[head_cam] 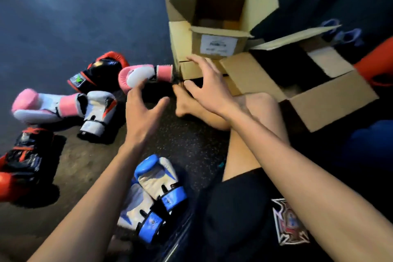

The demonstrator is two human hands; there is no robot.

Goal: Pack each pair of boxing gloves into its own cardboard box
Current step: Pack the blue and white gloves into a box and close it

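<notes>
Head view looks down at a person sitting on the floor (pixel 191 144). Both hands reach out in front. The left hand (pixel 144 110) is wide open, fingers spread, and holds nothing. The right hand (pixel 207 85) is open too and holds nothing. It hovers by the bottom of the tall box (pixel 214 45).

The pink glove (pixel 148 74) lies just past the left hand's fingertips, so close that I cannot tell if they touch. It lies sideways, with its fat end to the left and its cuff to the right, next to the tall box. The left hand is the nearer one, so I think it should grab first. The second pink glove (pixel 42 106) lies well apart, far to the left.

I count 2 pink gloves, 2 black and red gloves (pixel 100 72), 2 blue gloves (pixel 158 176) near the leg, and 1 white and orange glove (pixel 97 112). I count 2 open boxes: the tall box and the low box (pixel 331 100) on the right. I see no glove in either one.
</notes>
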